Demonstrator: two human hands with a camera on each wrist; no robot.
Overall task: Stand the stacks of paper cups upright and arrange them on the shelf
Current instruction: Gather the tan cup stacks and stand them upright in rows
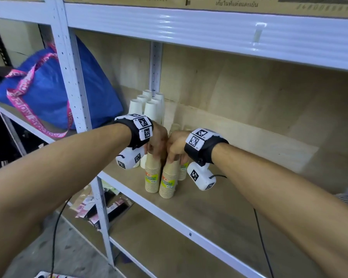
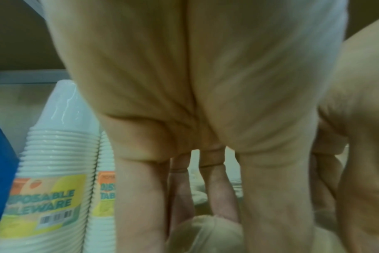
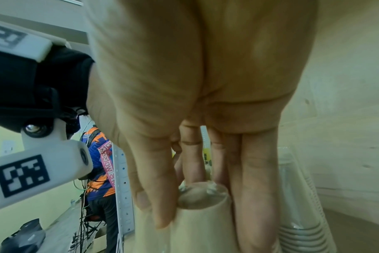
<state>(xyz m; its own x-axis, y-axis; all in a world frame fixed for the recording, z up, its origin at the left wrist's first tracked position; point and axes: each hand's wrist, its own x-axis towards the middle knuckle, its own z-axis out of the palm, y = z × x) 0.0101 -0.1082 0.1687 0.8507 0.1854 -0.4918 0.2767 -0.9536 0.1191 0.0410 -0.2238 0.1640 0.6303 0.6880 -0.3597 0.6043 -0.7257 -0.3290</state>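
Note:
Three wrapped stacks of brown paper cups stand upside down near the shelf's front edge. My left hand [image 1: 153, 154] grips the top of the left brown stack [image 1: 152, 177]; in the left wrist view the fingers [image 2: 141, 196] point down around its top [image 2: 206, 236]. My right hand [image 1: 175, 159] pinches the top of the right brown stack [image 1: 167, 182], thumb and fingers [image 3: 255, 196] on either side of its top [image 3: 202, 217]. That stack leans slightly towards the left one. A third brown stack [image 1: 182, 173] stands behind my right hand, partly hidden.
Several white cup stacks [image 1: 149, 109] stand upright at the back left by the post; they also show as white stacks [image 2: 54, 162] in the left wrist view. Clear plastic cups [image 3: 299, 214] stand behind. A blue bag [image 1: 48, 87] fills the neighbouring bay. The wooden shelf board [image 1: 239, 187] stretches right.

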